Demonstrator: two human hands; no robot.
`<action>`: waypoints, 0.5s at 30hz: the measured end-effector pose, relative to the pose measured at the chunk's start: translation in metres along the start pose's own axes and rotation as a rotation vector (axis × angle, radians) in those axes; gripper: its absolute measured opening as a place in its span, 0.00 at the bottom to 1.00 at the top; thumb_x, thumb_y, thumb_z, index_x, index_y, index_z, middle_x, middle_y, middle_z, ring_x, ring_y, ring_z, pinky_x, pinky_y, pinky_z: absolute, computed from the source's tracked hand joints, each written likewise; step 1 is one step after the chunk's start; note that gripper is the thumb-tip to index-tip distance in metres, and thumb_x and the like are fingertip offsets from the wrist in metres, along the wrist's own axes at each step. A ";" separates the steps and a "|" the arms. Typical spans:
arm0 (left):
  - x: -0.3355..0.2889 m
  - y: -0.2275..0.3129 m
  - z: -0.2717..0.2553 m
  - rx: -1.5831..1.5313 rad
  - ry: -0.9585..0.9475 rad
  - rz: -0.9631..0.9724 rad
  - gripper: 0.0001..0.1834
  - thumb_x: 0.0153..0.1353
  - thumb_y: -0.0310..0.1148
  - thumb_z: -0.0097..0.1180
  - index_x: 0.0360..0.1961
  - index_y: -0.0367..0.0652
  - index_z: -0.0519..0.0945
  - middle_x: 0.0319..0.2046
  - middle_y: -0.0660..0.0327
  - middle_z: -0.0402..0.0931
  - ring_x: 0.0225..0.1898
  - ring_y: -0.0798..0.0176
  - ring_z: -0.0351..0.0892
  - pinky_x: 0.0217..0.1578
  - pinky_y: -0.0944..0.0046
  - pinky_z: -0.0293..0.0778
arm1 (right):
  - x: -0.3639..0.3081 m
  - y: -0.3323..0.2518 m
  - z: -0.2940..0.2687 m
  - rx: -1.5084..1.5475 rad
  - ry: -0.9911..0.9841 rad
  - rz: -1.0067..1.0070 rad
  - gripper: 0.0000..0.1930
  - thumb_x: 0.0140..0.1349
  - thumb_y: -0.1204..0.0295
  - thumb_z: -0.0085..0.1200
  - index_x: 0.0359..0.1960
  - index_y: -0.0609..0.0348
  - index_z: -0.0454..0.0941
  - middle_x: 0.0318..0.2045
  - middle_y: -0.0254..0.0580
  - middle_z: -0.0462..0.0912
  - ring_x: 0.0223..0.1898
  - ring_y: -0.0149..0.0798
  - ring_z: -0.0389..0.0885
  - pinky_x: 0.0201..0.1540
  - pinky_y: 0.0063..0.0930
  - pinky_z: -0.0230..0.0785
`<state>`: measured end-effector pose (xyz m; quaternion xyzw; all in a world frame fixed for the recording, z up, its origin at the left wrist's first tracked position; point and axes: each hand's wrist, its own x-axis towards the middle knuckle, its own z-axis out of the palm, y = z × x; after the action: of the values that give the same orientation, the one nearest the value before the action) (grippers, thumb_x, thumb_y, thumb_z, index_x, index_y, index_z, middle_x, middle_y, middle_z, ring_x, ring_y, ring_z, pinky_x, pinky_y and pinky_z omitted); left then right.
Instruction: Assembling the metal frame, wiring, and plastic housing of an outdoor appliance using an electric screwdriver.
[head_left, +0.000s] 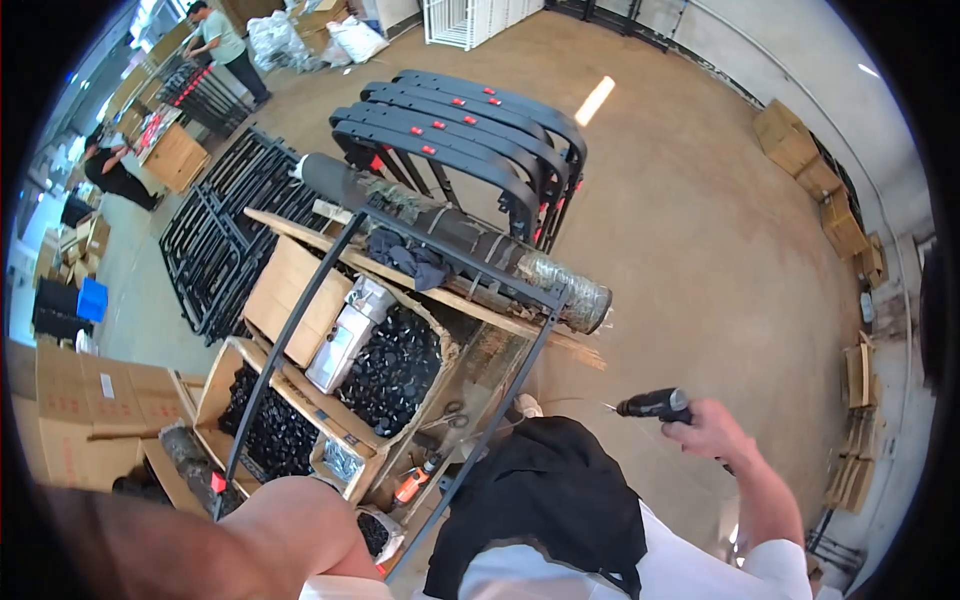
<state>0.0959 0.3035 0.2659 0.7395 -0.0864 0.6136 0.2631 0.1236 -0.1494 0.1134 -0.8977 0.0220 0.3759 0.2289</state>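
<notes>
My right hand [712,436] is closed round a black power screwdriver [655,404], held out to the right of my body with its thin bit pointing left. My left arm [300,525] bends at the lower left; a dark blurred shape fills the corner beside it, and the left hand itself does not show. Between my arms, a black metal frame [490,400] lies across the bench, its far bar raised over the boxes. Under it stand a carton [385,440] of small black plastic parts and a second open box [215,400] of similar pieces.
An orange-and-black tool [415,482] and scissors [456,414] lie on the bench. Beyond are a long wrapped roll [440,225], bent black frames [470,125] with red pieces, and stacked frames [220,240]. Two people work at far left. Cartons [785,135] line the right wall.
</notes>
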 end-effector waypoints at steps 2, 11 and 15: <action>-0.008 -0.006 0.016 -0.059 0.019 0.004 0.13 0.75 0.32 0.47 0.51 0.33 0.77 0.45 0.54 0.80 0.41 0.60 0.81 0.42 0.65 0.80 | -0.030 -0.046 -0.023 0.239 0.044 -0.017 0.14 0.61 0.64 0.63 0.34 0.66 0.82 0.17 0.43 0.73 0.21 0.29 0.75 0.28 0.33 0.71; -0.088 0.012 0.147 -0.699 -0.610 -0.457 0.14 0.73 0.37 0.57 0.49 0.36 0.83 0.45 0.51 0.84 0.49 0.49 0.83 0.53 0.54 0.76 | 0.003 -0.154 -0.057 -0.008 0.218 -0.277 0.17 0.62 0.61 0.61 0.34 0.68 0.81 0.17 0.50 0.76 0.21 0.47 0.77 0.30 0.43 0.71; -0.109 0.022 0.176 -0.845 -0.769 -0.439 0.22 0.77 0.45 0.54 0.52 0.34 0.82 0.45 0.55 0.82 0.48 0.62 0.81 0.52 0.60 0.74 | 0.022 -0.169 -0.054 -0.118 0.158 -0.301 0.19 0.62 0.59 0.62 0.39 0.68 0.83 0.22 0.55 0.82 0.26 0.53 0.83 0.34 0.46 0.75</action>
<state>0.2124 0.1768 0.1489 0.7402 -0.2569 0.1469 0.6038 0.2108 -0.0190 0.1983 -0.9294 -0.1170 0.2664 0.2271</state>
